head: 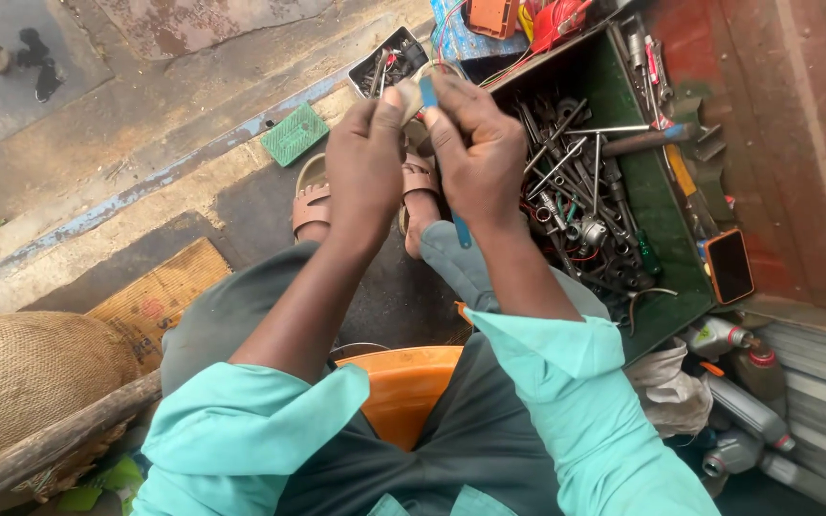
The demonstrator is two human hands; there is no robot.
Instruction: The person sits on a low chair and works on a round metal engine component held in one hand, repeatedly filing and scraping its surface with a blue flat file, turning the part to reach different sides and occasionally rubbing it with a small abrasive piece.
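Both hands are raised together in front of me over my sandalled feet. My left hand (365,162) and my right hand (475,148) pinch a small pale ring-shaped part (413,96) between their fingertips. A thin blue strip (427,91) sticks up from my right hand's fingers, and another blue piece (461,232) shows below that wrist. What exactly the part is cannot be told; the fingers hide most of it.
A green toolbox (666,205) full of spanners and sockets lies open at the right, a phone (728,267) on its edge. Oil bottles (748,411) lie at lower right. An orange stool (403,387) is under me; a burlap sack (26,377) is at left.
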